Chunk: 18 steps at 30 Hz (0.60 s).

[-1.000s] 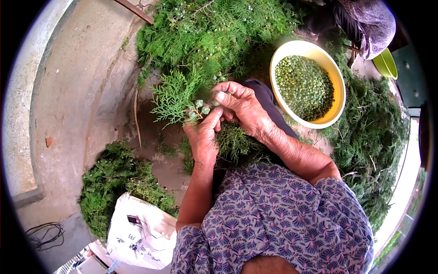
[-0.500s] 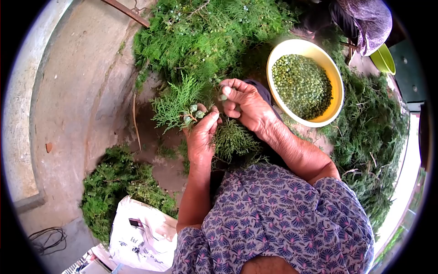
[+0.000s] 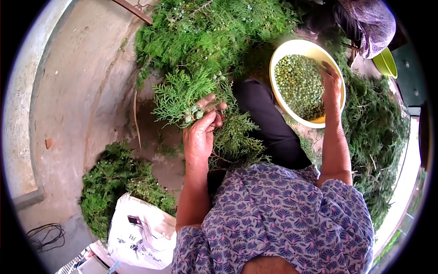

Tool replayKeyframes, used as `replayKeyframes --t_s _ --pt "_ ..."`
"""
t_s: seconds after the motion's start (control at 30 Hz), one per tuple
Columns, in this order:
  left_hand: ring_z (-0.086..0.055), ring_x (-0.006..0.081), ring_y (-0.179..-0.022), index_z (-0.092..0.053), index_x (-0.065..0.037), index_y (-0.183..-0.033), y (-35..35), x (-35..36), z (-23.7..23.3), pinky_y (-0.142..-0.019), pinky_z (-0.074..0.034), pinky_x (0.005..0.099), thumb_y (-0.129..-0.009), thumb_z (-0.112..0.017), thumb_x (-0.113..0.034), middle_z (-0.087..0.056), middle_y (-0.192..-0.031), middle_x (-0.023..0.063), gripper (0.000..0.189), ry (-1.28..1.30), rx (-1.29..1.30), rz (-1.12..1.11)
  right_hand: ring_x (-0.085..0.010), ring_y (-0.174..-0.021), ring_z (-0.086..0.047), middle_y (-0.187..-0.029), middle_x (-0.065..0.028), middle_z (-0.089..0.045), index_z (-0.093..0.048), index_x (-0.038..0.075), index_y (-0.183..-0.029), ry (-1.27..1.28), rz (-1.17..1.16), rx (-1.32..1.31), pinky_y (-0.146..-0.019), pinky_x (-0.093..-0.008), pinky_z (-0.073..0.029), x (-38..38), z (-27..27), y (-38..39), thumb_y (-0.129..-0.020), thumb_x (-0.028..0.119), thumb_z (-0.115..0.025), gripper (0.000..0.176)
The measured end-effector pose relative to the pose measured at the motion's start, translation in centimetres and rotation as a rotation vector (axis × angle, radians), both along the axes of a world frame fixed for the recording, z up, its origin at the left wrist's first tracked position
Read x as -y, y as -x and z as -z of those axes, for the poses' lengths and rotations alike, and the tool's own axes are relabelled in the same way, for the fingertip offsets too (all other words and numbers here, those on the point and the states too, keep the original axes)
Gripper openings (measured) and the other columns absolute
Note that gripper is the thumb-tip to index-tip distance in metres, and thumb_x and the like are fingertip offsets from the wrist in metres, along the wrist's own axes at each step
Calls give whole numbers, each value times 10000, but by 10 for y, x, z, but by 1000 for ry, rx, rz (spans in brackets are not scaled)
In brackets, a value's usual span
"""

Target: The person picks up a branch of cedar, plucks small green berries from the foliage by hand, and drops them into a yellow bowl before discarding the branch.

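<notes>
The right hand (image 3: 331,84) had left the sprig (image 3: 180,93) at mid-frame and reached the yellow bowl (image 3: 319,121), upper right; I couldn't tell if its fingers pinched anything. The left hand (image 3: 200,134) still pinched the sprig.

The widest open ground is the bare concrete floor (image 3: 82,100) on the left, clear up to a thin stick (image 3: 135,116) lying on it. Straight ahead a tall heap of green cuttings (image 3: 214,32) blocks the way. The sprig (image 3: 182,93) in the left hand (image 3: 200,137) touches that heap. Between this hand and the yellow bowl (image 3: 329,118) the dark trouser leg (image 3: 264,118) fills the gap. The right hand (image 3: 331,84) hangs over the bowl's right side, and more cuttings (image 3: 374,132) crowd close beyond it. Near the left elbow, a smaller green pile (image 3: 114,182) and a white bag (image 3: 141,228) narrow the passage.
</notes>
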<state>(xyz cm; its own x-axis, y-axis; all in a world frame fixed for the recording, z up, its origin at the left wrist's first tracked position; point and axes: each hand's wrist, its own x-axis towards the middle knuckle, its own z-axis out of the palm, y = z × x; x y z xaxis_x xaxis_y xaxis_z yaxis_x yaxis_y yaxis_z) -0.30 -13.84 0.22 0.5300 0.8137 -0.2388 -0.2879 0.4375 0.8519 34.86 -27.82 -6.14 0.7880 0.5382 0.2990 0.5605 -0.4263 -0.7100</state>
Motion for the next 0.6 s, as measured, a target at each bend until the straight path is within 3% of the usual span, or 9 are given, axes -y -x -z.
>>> replayKeyframes --t_s 0.03,0.07,0.17,0.23,0.3,0.37,0.53,0.6 --pt "-514 102 -679 -488 3 -1164 0 -1 1 -618 -418 212 -818 -533 -85 -628 -930 104 359 -2 16 34 -276 -1002 -553 -1176 -125 -537 -587 91 -1118 146 64 91 -828 -330 -456 8 12 -17 -784 -36 -491 370" --pt "-509 103 -676 -486 1 -1171 0 -3 2 -628 -418 210 -819 -534 -100 -625 -937 105 369 -4 33 68 -265 -971 -559 -1144 -130 -556 -592 102 -1122 113 254 -128 -790 -324 -451 3 1 -14 -810 92 -525 320" --pt "-512 111 -670 -509 3 -1152 2 -7 8 -663 -425 214 -828 -552 -160 -620 -938 111 365 -38 65 149 -239 -985 -560 -1104 -157 -592 -580 110 -1156 193 359 31 -891 -357 -398 11 20 -25 -788 180 -557 376" --pt "-517 121 -662 -523 20 -1132 0 -6 8 -693 -437 244 -837 -578 -236 -617 -917 132 395 -98 117 217 -221 -841 -606 -971 -129 -638 -601 84 -1117 14 235 -174 -785 -333 -465 -1 5 -8 -798 161 -558 331" --pt "-518 124 -660 -520 24 -1132 -2 -6 8 -697 -439 251 -840 -577 -251 -616 -910 138 405 -100 120 226 -138 -658 -615 -849 -99 -640 -596 -23 -1060 -400 -13 -493 -545 -213 -483 -32 -36 46 -822 13 -526 251" --pt "-527 132 -676 -502 35 -1140 -4 -6 7 -699 -443 259 -840 -592 -239 -614 -890 139 415 -73 146 220 -118 -568 -602 -847 -117 -632 -585 -35 -1054 -353 -180 -575 -468 -210 -457 -56 -61 89 -845 -4 -501 227" --pt "-563 148 -794 -482 29 -1150 -8 -6 2 -677 -471 271 -743 -697 -75 -607 -882 86 472 -21 69 157 -63 -579 -550 -747 -15 -616 -622 44 -939 -253 -516 -1007 -476 -182 -431 -77 -91 168 -822 70 -610 120" --pt "-567 143 -794 -520 12 -1101 -9 -4 0 -691 -478 268 -726 -706 -61 -606 -878 68 425 -33 43 137 -76 -624 -551 -798 -31 -615 -638 43 -896 -216 -677 -972 -541 -197 -467 -78 -100 188 -793 40 -634 103"
